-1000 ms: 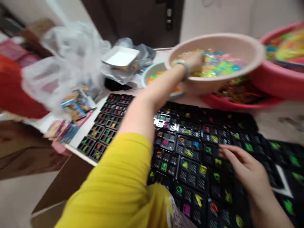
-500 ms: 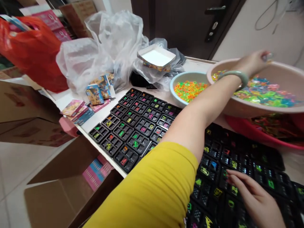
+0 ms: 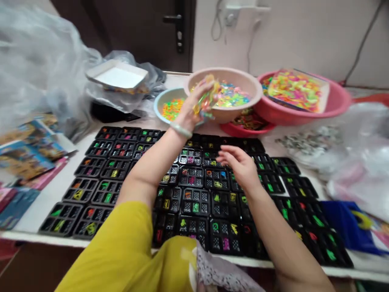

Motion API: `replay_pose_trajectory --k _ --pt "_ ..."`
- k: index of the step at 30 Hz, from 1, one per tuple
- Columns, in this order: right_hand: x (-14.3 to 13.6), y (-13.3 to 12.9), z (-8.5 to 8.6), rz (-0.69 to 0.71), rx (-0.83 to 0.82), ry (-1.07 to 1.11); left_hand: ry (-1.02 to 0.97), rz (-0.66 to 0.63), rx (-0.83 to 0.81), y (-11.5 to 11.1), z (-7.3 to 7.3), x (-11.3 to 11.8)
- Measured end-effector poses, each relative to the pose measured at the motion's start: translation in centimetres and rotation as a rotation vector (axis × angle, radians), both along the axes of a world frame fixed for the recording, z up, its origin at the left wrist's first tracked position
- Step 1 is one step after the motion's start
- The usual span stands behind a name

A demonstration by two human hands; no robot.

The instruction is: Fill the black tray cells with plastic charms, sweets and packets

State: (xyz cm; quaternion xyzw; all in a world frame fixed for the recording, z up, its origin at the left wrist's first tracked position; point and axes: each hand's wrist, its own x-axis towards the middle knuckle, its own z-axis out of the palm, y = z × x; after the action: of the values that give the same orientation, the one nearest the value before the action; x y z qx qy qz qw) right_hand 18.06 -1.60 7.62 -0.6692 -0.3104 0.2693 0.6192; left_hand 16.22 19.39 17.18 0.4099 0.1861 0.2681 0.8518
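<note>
A: Nearest first, quick.
B: Yellow sleeve (image 3: 118, 247), lower left of frame. Table (image 3: 30, 217) edge along the bottom. Black trays (image 3: 204, 196) packed in rows across the middle, bright bits (image 3: 196, 207) in their compartments.
A: Right hand?
B: Right hand (image 3: 241, 166) is over the trays, just right of centre. Fingers half bent, loosely parted.
A: Left?
B: Left hand (image 3: 191, 108), upper centre, bracelet (image 3: 181, 130) at the wrist. Fingers curled round a loose clump (image 3: 209, 101) of bits, mostly yellow and orange, spilling past the hand's right side. Blurred. It overlaps the blue bowl (image 3: 157, 109) and the pink bowl (image 3: 257, 93) in view; can't tell if it touches either.
A: Contents?
B: Blue bowl, orange and green bits. Pink bowl, mixed colours. Red bowl (image 3: 252, 132) sits low by the pink one. Red tub (image 3: 304, 117), upper right, has a tilted box (image 3: 296, 91) of bits on it.
A: Farthest?
B: White carton (image 3: 121, 76) on plastic bags (image 3: 117, 101), upper left. Dark door (image 3: 136, 32) behind, top left.
</note>
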Motion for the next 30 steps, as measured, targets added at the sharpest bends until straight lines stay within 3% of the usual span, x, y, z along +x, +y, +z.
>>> replay_pose_trajectory --k 2,3,8,12,17,22,26,30 --pt "-0.6 1.2 -0.4 -0.042 0.095 0.066 -0.093 -0.167 -0.119 -2.8 -2.8 -2.0" --pt "-1.0 1.6 -0.9 -0.055 0.126 0.106 -0.092 -0.174 -0.181 -4.1 -4.4 -2.8" --pt "-2.8 2.5 -5.3 -0.100 0.123 0.262 0.080 -0.021 -0.296 -7.8 -11.3 -3.8" --pt "-3.2 2.0 -8.3 -0.179 0.134 0.366 0.095 0.007 -0.309 -8.1 -14.5 -3.1" --pt "-1.3 1.5 -10.0 -0.249 0.173 0.558 0.016 -0.043 -0.369 -7.3 -16.2 -1.4" --pt "4.8 2.5 -10.0 -0.305 0.193 0.679 0.018 -0.014 -0.316 -5.5 -16.1 -0.1" --pt "10.3 4.5 -9.7 -0.260 0.012 0.569 -0.008 -0.062 -0.305 -4.1 -16.1 -1.2" --pt "13.5 7.3 -10.6 -0.273 -0.286 0.262 -0.018 -0.098 -0.354 -3.4 -16.2 -3.2"
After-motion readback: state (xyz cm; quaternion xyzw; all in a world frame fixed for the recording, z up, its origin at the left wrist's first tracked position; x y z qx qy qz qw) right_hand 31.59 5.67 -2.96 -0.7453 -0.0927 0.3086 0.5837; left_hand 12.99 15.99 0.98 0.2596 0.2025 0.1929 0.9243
